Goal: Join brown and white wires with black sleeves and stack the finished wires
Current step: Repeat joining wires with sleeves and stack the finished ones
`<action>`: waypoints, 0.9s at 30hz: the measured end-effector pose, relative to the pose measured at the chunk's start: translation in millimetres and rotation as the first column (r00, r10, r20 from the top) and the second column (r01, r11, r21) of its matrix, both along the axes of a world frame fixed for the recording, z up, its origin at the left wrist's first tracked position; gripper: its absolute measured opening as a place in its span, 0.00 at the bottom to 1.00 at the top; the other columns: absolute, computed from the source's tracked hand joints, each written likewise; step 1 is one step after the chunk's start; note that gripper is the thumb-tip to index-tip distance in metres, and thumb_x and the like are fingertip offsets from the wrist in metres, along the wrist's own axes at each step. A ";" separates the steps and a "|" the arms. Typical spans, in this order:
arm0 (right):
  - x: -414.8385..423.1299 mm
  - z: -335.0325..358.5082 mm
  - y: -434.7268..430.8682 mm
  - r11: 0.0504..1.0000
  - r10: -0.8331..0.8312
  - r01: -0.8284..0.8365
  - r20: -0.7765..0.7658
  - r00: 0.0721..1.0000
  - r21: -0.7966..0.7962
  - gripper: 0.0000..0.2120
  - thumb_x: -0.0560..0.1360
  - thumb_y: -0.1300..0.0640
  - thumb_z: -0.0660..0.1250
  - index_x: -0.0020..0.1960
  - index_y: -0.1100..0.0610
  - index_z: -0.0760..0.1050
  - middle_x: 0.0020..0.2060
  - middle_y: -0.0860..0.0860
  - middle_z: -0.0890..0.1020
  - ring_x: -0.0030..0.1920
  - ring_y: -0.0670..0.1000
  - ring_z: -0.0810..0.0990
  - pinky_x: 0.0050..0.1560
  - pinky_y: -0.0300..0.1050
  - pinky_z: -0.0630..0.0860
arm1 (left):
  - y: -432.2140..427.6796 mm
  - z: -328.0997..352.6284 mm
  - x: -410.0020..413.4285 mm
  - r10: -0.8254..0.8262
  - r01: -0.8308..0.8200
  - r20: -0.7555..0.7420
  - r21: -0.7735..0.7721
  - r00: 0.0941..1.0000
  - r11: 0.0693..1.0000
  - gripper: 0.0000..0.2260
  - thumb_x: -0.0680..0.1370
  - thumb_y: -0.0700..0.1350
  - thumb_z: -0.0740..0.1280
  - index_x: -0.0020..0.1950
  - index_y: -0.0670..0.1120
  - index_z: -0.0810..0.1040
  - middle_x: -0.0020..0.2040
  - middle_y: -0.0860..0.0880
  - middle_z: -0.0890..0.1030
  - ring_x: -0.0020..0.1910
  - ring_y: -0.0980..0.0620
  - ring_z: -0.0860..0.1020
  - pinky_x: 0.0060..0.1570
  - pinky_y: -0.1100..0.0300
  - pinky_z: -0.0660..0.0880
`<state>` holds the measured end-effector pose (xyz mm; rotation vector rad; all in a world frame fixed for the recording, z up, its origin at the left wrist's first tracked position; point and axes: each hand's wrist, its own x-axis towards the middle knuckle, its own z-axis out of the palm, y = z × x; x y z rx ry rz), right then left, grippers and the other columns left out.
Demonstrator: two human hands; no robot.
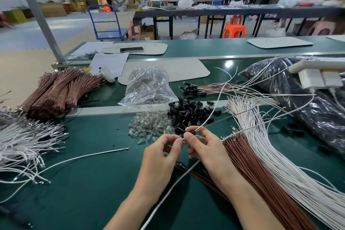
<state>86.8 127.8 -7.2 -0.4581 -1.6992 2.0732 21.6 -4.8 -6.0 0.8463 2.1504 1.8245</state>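
My right hand [202, 144] pinches a black sleeve [192, 132] with a white wire [211, 115] and a brown wire [220, 120] running out of it toward the far right. My left hand [164, 152] pinches a small metal end [183, 139] just below the sleeve. Behind my fingers lies a heap of loose black sleeves [188, 113]. To my right are fanned bundles of brown wires [261, 173] and white wires [291, 166]. Finished wires with black sleeves [194, 88] lie stacked further back.
Small clear glass bulbs [151, 125] lie loose beside the sleeves, with a clear bag [149, 87] of them behind. Tied brown wire bundles [57, 89] and loose white wires [24, 142] fill the left. A black bag [298, 95] lies right. One white wire [84, 158] crosses the green mat.
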 end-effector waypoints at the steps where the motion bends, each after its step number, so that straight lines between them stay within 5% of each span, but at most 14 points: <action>1: -0.2 -0.5 0.2 1.000 -0.002 0.002 0.000 1.000 0.008 0.03 0.77 0.57 0.72 0.50 0.51 0.81 0.34 0.49 0.83 0.34 0.45 0.79 0.36 0.38 0.78 | 0.1 -0.3 -0.1 0.000 0.000 0.002 -0.001 1.000 1.000 0.06 0.81 0.49 0.68 0.48 0.61 0.81 0.40 0.54 0.84 0.37 0.51 0.80 0.43 0.48 0.81; 9: -0.5 -2.1 -2.3 0.998 -0.010 0.010 -0.002 1.000 0.066 0.03 0.75 0.52 0.74 0.48 0.49 0.82 0.35 0.50 0.84 0.35 0.45 0.80 0.37 0.38 0.78 | 0.1 -1.9 -1.6 -0.009 0.009 0.009 -0.008 1.000 1.000 0.07 0.82 0.48 0.68 0.47 0.60 0.81 0.38 0.55 0.83 0.35 0.56 0.80 0.38 0.59 0.80; 15: 0.6 0.6 -3.9 0.999 -0.016 0.015 0.016 1.000 0.052 0.16 0.69 0.45 0.75 0.50 0.54 0.82 0.37 0.52 0.85 0.35 0.46 0.81 0.37 0.39 0.79 | -5.1 -4.3 -2.7 -0.003 -0.012 -0.114 -0.126 0.993 0.992 0.05 0.83 0.55 0.64 0.49 0.62 0.78 0.36 0.58 0.82 0.32 0.58 0.78 0.34 0.64 0.76; 23: 1.6 5.2 -0.4 0.993 -0.014 0.011 -0.027 1.000 -0.118 0.12 0.71 0.49 0.74 0.52 0.52 0.81 0.42 0.54 0.86 0.40 0.49 0.84 0.42 0.39 0.80 | -5.7 -3.5 -4.6 -0.004 -0.023 -0.131 -0.207 0.991 0.978 0.09 0.84 0.55 0.61 0.46 0.58 0.76 0.33 0.55 0.80 0.28 0.60 0.74 0.31 0.67 0.70; 27: 1.8 4.4 -0.8 0.998 0.033 -0.034 -0.014 0.999 -0.059 0.11 0.74 0.60 0.74 0.55 0.55 0.79 0.39 0.51 0.85 0.42 0.48 0.84 0.44 0.39 0.80 | -5.8 0.7 -5.0 -0.014 0.000 -0.074 -0.185 0.997 0.983 0.08 0.84 0.53 0.62 0.47 0.55 0.78 0.33 0.59 0.80 0.29 0.61 0.76 0.32 0.70 0.69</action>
